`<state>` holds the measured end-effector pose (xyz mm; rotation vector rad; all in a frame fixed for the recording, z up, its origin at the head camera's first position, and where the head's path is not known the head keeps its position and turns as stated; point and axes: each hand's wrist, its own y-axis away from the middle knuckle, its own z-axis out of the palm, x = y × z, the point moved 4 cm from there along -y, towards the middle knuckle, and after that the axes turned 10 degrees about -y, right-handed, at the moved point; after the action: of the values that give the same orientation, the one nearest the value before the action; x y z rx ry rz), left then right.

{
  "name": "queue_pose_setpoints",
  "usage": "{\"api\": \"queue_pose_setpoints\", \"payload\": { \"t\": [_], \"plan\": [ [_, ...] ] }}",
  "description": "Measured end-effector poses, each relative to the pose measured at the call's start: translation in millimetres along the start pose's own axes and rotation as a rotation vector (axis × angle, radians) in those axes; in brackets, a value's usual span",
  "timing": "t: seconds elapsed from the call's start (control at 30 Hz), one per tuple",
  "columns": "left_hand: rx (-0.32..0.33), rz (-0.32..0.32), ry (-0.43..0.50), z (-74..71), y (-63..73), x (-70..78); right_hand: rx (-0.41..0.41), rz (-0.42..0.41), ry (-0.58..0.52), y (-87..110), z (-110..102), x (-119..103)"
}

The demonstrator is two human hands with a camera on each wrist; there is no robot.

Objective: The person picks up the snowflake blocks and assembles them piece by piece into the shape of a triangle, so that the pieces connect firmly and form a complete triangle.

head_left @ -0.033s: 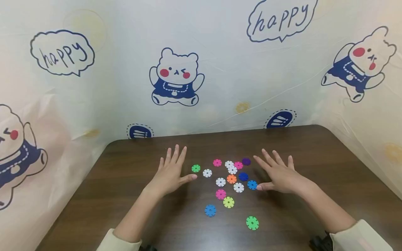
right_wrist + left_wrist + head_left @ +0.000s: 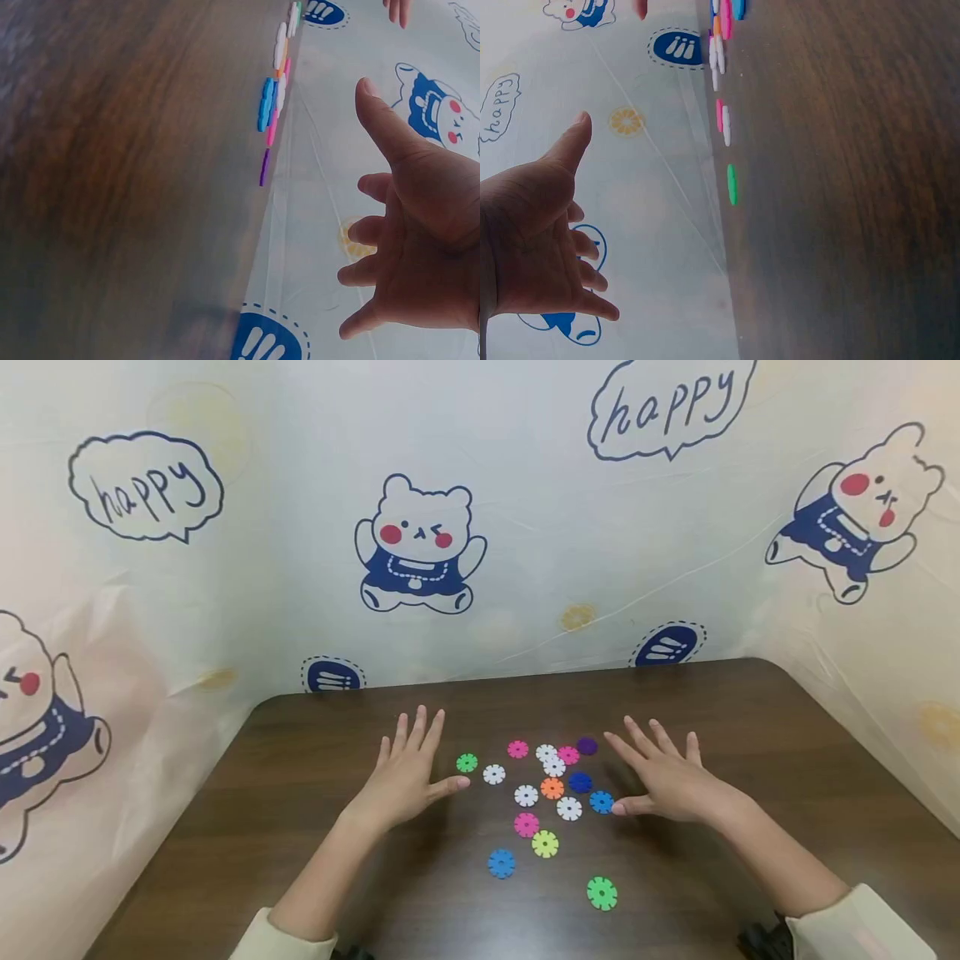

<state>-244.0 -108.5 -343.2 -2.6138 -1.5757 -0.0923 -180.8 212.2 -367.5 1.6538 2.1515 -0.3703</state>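
Flat notched plastic discs lie scattered mid-table in the head view. Palm down on the left, my left hand [image 2: 405, 781] has its fingers spread and holds nothing; a green disc [image 2: 467, 763] and a white disc [image 2: 493, 774] are nearest it. Opposite, my right hand [image 2: 671, 781] is also spread and bare, its thumb close to a light blue disc [image 2: 602, 802]; whether they touch, I cannot tell. A dark blue disc [image 2: 581, 782] and a purple disc [image 2: 587, 746] lie near its fingers. Both wrist views show the left palm [image 2: 536, 240] and right palm [image 2: 435, 232] raised off the tabletop.
The dark wooden table [image 2: 300, 752] has rounded far corners. Closer to me lie a blue disc [image 2: 502, 863], a yellow-green disc [image 2: 545, 844] and a larger-looking green disc [image 2: 602, 893]. A pale curtain [image 2: 525, 527] with printed bears surrounds the table's back and sides.
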Motion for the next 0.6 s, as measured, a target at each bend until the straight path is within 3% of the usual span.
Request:
{"api": "queue_pose_setpoints", "payload": {
  "t": [0.13, 0.27, 0.43, 0.5, 0.6],
  "plan": [
    [0.003, 0.05, 0.005, -1.1, -7.7, 1.7, 0.021, 0.046, 0.013, 9.2, 0.8, 0.1],
    [0.038, 0.058, 0.001, -7.6, 3.5, -18.9, 0.002, 0.05, 0.069, -5.6, 8.7, -16.3],
    [0.037, -0.151, 0.016, -15.4, 63.3, -69.9, -0.124, -0.105, 0.126, -63.6, 30.1, -62.1],
    [0.026, -0.2, 0.031, -14.5, 79.3, -79.3, -0.166, -0.123, 0.145, -75.4, 37.4, -73.5],
    [0.022, -0.238, 0.042, -12.7, 91.4, -83.8, -0.192, -0.129, 0.167, -82.9, 43.5, -81.7]
  ]
}}
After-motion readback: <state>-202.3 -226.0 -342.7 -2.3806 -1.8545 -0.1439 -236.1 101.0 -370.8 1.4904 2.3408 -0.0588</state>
